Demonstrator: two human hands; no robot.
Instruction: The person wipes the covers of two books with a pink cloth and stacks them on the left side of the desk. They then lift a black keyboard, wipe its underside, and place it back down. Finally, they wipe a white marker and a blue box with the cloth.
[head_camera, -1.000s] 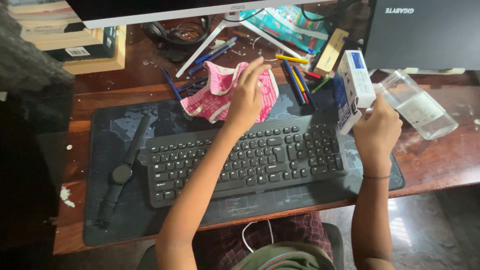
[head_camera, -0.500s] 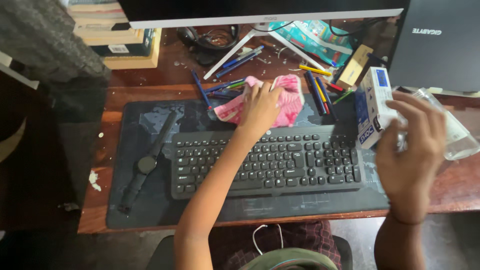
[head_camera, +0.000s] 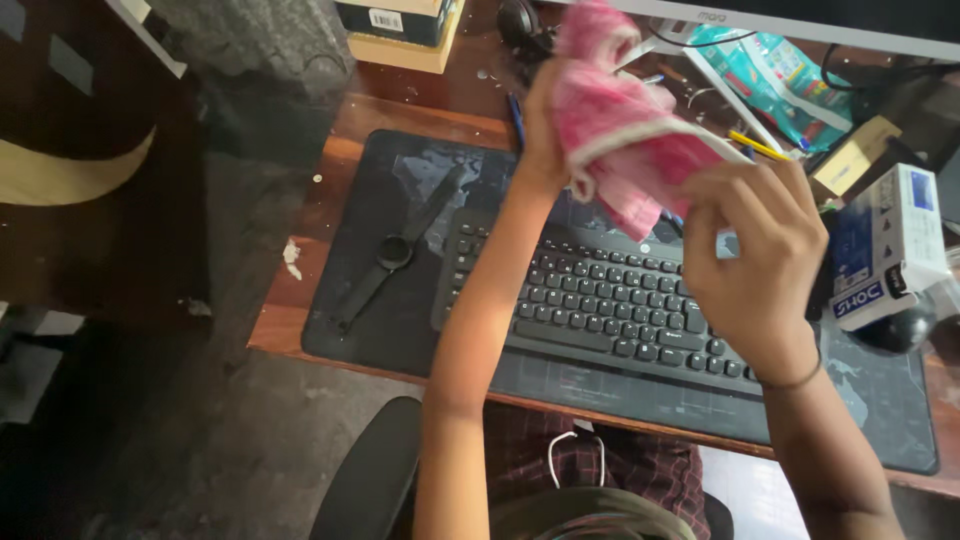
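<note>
We lift the cloth (head_camera: 620, 130) above the keyboard (head_camera: 610, 300).
Both our left hand (head_camera: 545, 120) and right hand (head_camera: 755, 260) pinch it, spreading it out.

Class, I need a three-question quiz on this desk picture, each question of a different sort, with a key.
1. True or false: both hands hold the pink cloth.
2. What lies on the mat left of the keyboard? A) watch B) pen C) cup
3. Fill in: the cloth is held ____ the keyboard.

Key:
1. True: left hand and right hand both grip it.
2. A, the watch.
3. above
</note>
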